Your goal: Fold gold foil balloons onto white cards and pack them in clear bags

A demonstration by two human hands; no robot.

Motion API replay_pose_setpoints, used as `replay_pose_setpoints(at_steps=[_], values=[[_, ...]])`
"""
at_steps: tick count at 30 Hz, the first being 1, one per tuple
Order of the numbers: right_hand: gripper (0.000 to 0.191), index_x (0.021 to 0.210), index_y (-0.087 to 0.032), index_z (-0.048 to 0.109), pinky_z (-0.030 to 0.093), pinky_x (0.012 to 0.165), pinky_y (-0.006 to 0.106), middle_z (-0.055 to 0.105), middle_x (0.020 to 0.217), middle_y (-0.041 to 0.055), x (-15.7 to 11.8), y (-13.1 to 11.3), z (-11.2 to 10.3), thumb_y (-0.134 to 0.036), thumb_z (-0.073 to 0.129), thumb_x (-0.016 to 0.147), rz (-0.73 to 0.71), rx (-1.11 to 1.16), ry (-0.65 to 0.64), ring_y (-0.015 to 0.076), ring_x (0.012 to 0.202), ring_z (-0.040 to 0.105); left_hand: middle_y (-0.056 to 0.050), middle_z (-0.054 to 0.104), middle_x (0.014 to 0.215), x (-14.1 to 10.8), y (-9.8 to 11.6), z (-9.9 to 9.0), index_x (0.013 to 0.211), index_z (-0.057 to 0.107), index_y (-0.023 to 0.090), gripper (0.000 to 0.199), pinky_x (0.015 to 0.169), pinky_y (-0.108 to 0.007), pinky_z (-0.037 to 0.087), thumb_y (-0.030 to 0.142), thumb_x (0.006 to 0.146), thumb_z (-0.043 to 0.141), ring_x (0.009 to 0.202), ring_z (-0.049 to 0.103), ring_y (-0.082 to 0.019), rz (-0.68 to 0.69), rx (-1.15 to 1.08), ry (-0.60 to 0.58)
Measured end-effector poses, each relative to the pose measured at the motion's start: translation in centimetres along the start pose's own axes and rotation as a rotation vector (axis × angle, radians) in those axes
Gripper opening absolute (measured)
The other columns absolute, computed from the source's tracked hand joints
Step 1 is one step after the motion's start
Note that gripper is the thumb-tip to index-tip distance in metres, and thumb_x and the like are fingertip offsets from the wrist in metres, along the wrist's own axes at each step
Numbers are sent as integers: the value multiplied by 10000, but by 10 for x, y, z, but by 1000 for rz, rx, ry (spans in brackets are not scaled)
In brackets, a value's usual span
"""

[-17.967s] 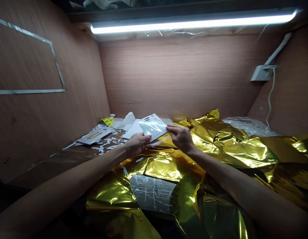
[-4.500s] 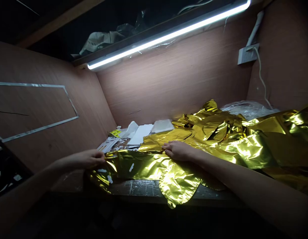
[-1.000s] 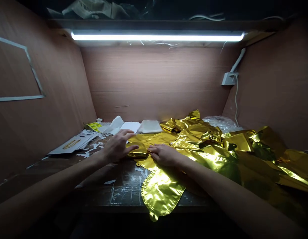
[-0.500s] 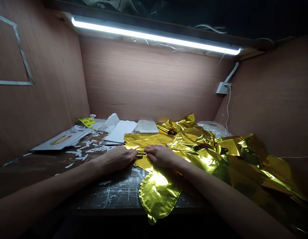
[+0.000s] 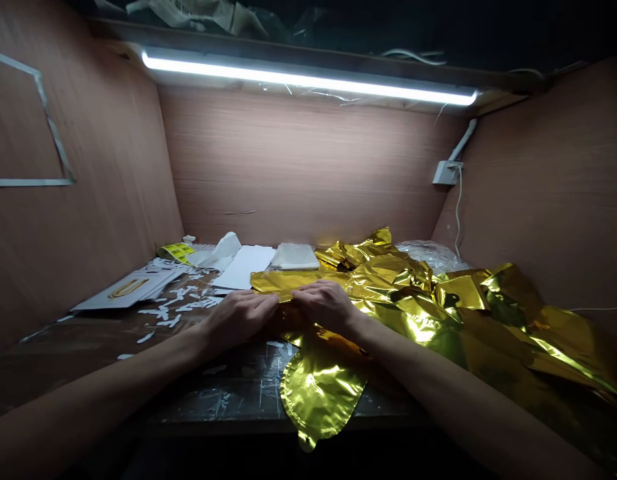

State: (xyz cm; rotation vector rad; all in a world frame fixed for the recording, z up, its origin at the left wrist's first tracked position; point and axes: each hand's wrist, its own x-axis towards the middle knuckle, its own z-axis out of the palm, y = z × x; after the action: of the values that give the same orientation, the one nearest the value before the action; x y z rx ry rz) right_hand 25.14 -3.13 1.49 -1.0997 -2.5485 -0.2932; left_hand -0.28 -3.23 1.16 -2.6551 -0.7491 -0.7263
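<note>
My left hand (image 5: 238, 317) and my right hand (image 5: 326, 307) lie side by side on a gold foil balloon (image 5: 288, 283), fingertips almost meeting. Both press on and curl over the foil, and they hide the part beneath them. A puffed, rounded lobe of the balloon (image 5: 321, 390) hangs toward me below my hands, ending in a small tail. To the right, more crumpled gold foil (image 5: 403, 287) spreads in a large heap.
White paper sheets (image 5: 243, 267), a white packet (image 5: 294, 257), a yellow label sheet (image 5: 176, 251) and a white card with a gold outline (image 5: 126, 293) lie behind and left, among white scraps on the dark table (image 5: 213, 393). Wood panels enclose the bench on three sides.
My hands have moved closer together and now cover the folded foil that showed between them. The view has shifted slightly. The small card package held earlier is out of my hands.
</note>
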Motion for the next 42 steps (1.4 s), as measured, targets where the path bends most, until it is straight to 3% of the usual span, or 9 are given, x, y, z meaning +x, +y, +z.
replay_pose_setpoints(at_steps=[4, 11, 15, 19, 23, 32, 36, 39, 42], values=[[279, 1064, -212, 725, 470, 872, 302, 769, 960, 95, -4, -1, -1, -140, 469, 979, -9, -27, 44, 211, 959, 679, -58, 759, 823, -4, -4, 2, 963, 745, 212, 244, 747, -325, 541, 246, 1006, 508, 731, 694, -196, 26, -29, 112], [234, 855, -184, 677, 397, 666, 276, 733, 774, 32, -5, 4, 6, -80, 486, 941, -112, -140, 186, 149, 688, 615, -32, 771, 797, -8, -18, 5, 928, 730, 166, 117, 655, -261, 545, 200, 975, 629, 684, 723, -160, 163, -17, 350], [224, 830, -187, 682, 339, 603, 285, 724, 727, 25, -6, 6, 7, -58, 507, 887, -79, -174, 193, 146, 630, 586, -47, 788, 856, -11, -24, -1, 998, 724, 157, 110, 641, -257, 562, 188, 978, 621, 711, 744, -169, 203, 54, 315], [209, 798, -191, 690, 304, 585, 293, 731, 717, 35, -9, 5, 6, -55, 532, 817, -20, -194, 153, 155, 600, 574, -93, 796, 1014, -12, -26, -7, 1103, 696, 149, 178, 742, -328, 621, 149, 986, 562, 854, 771, -221, 286, 197, 231], [189, 785, -199, 705, 259, 571, 303, 732, 700, 48, -13, 5, 7, -96, 548, 809, 18, -213, 114, 157, 575, 548, -110, 783, 1045, -13, -26, -7, 1141, 678, 149, 231, 803, -349, 632, 120, 983, 512, 923, 763, -225, 274, 221, 176], [182, 742, -185, 710, 194, 552, 315, 717, 656, 52, -14, 9, 12, -105, 554, 787, 33, -196, 90, 148, 537, 517, -68, 712, 788, -13, -26, -2, 924, 655, 140, 219, 597, -275, 528, 100, 962, 443, 675, 692, -193, 41, 329, 18], [182, 730, -189, 725, 189, 551, 314, 696, 615, 43, -15, 10, 13, -118, 570, 793, 67, -195, 116, 143, 512, 486, -88, 700, 688, -14, -43, -6, 829, 682, 154, 254, 571, -316, 492, 170, 946, 456, 636, 692, -249, -189, 424, -88], [221, 697, -197, 734, 207, 552, 308, 683, 592, 33, -15, 12, 16, -166, 581, 854, 116, -137, 202, 134, 496, 477, -127, 766, 805, -16, -61, -7, 859, 753, 162, 224, 692, -391, 548, 200, 868, 532, 762, 736, -309, -480, 309, -139], [253, 730, -200, 745, 266, 571, 287, 698, 626, 26, -14, 13, 19, -207, 575, 918, 117, -29, 352, 132, 532, 528, -102, 770, 1156, -16, -67, -7, 1193, 738, 188, 423, 908, -419, 562, 244, 783, 653, 1023, 729, -307, -626, -54, -43]])
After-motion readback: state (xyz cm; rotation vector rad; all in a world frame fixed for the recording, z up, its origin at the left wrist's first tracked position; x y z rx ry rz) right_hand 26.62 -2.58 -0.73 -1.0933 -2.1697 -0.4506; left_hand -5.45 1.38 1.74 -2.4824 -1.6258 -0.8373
